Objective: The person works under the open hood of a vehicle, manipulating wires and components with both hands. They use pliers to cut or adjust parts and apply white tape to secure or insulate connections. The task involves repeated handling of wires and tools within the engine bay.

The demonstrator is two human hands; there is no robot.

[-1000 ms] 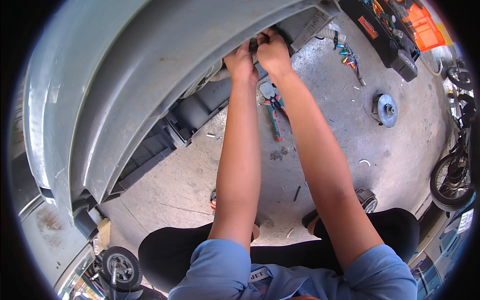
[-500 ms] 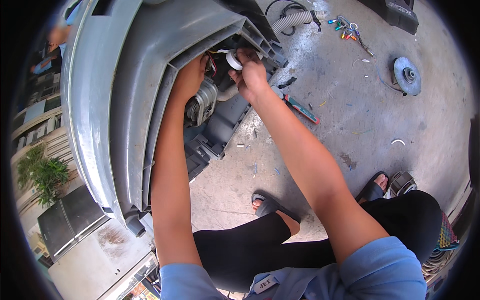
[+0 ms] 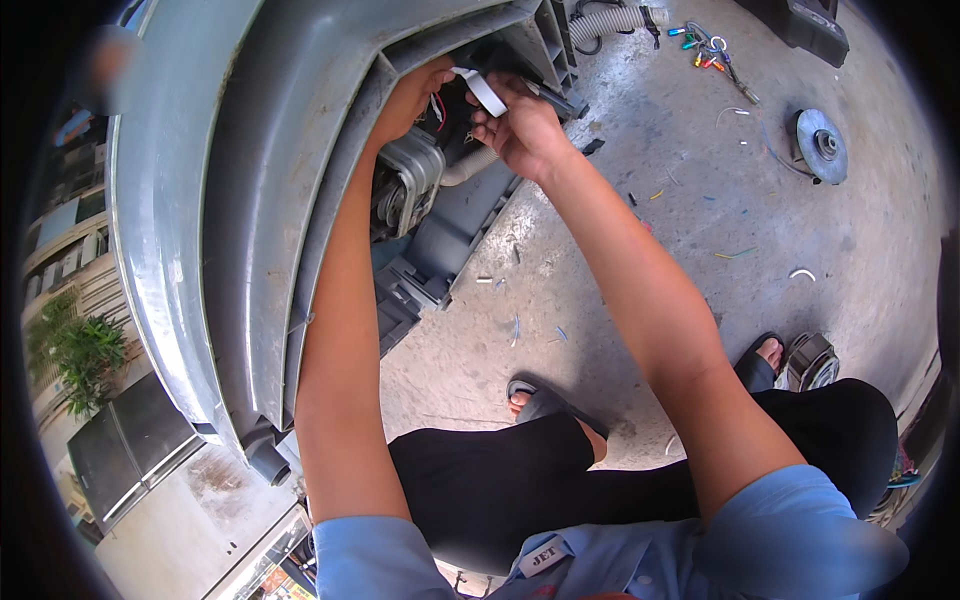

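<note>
Inside the opening of a large grey plastic housing (image 3: 260, 200), both hands work close together. My right hand (image 3: 528, 128) grips a roll of white tape (image 3: 486, 93) between thumb and fingers. A strip of the tape runs from the roll to the fingertips of my left hand (image 3: 412, 98). That hand is closed in a pinch around thin wires, its grip partly hidden by the housing's rim. Red and white wires (image 3: 438, 112) hang just below its fingers. Beneath them sits a metal motor (image 3: 408, 185) with a pale corrugated hose (image 3: 470, 166) beside it.
Wire scraps (image 3: 735, 254) litter the concrete floor. A round disc part (image 3: 822, 147) lies at the right, with colourful connectors (image 3: 708, 60) and a ribbed grey hose (image 3: 610, 25) farther back. Another motor-like part (image 3: 810, 362) stands by my foot. A black part (image 3: 800, 30) is at the far right.
The tape roll has shifted right, away from my left hand, and a strip now stretches between them. The view has moved slightly; my right forearm now covers the red-and-green-handled pliers.
</note>
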